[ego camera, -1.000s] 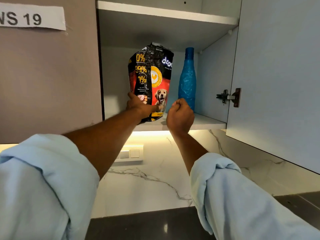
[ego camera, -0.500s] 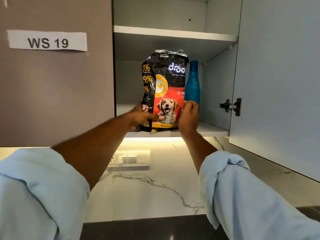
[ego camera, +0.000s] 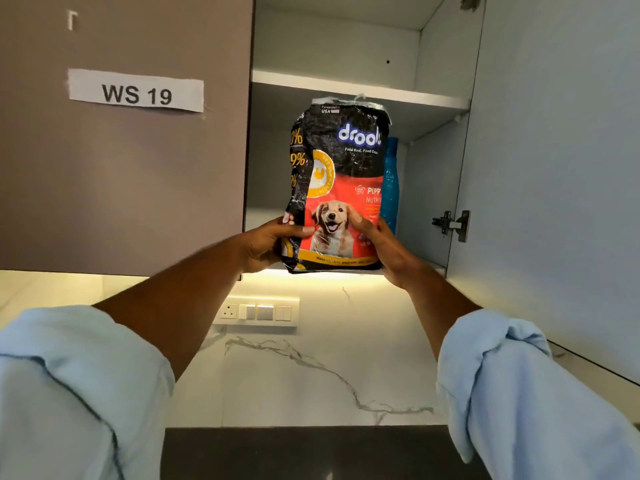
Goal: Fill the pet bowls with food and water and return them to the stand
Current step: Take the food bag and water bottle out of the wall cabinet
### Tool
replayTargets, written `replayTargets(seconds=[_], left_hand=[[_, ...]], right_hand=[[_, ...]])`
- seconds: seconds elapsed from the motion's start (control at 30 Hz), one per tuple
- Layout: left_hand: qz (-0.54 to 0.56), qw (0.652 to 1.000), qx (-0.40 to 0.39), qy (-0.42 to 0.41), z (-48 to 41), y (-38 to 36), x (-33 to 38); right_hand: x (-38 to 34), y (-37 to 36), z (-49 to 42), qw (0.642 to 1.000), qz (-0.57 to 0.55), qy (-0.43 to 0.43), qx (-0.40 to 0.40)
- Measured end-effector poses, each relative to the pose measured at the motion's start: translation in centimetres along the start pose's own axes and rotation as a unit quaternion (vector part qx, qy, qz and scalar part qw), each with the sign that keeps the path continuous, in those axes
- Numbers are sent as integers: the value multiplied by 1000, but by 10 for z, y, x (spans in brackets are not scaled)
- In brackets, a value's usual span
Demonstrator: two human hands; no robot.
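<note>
Both your arms reach up and forward, sleeves rolled to the elbow, toward the open wall cabinet (ego camera: 346,53). Your left hand (ego camera: 266,242) clasps the lower left edge of the dog food bag (ego camera: 341,181), thumb across the front and the other fingers wrapped behind. Your right hand (ego camera: 384,249) clasps the lower right corner, thumb pressed on the front near the printed puppy. The bag stands upright, its long axis vertical, torn top edge up, printed front facing you. Its base sits at the front lip of the lower shelf (ego camera: 433,268); you cannot tell whether it touches. Just behind the bag's right side stands a blue bottle (ego camera: 391,181), upright and mostly hidden. The cabinet door (ego camera: 554,168) hangs open at right
</note>
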State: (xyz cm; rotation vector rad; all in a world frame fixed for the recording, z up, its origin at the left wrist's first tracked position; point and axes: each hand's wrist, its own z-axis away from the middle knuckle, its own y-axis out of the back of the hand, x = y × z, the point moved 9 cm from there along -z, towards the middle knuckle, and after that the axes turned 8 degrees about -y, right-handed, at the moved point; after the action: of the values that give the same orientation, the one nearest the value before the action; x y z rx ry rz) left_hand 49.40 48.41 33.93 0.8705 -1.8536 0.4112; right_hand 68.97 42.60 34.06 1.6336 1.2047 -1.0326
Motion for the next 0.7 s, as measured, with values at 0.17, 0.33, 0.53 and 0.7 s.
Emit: replayTargets(seconds=[0.17, 0.33, 0.53, 0.7], left_hand=[[7, 1000, -2, -3, 20, -7, 6], [-22, 1000, 18, -5, 51, -2, -7], [-64, 996, 26, 58, 106, -2, -71], [-84, 987, 20, 137, 164, 4, -140]], right_hand=[[-11, -4, 16, 1000, -8, 16, 20], [2, -18, 40, 999, 44, 7, 1], [78, -49, 84, 999, 40, -33, 3], [167, -82, 121, 995, 54, -88, -16]])
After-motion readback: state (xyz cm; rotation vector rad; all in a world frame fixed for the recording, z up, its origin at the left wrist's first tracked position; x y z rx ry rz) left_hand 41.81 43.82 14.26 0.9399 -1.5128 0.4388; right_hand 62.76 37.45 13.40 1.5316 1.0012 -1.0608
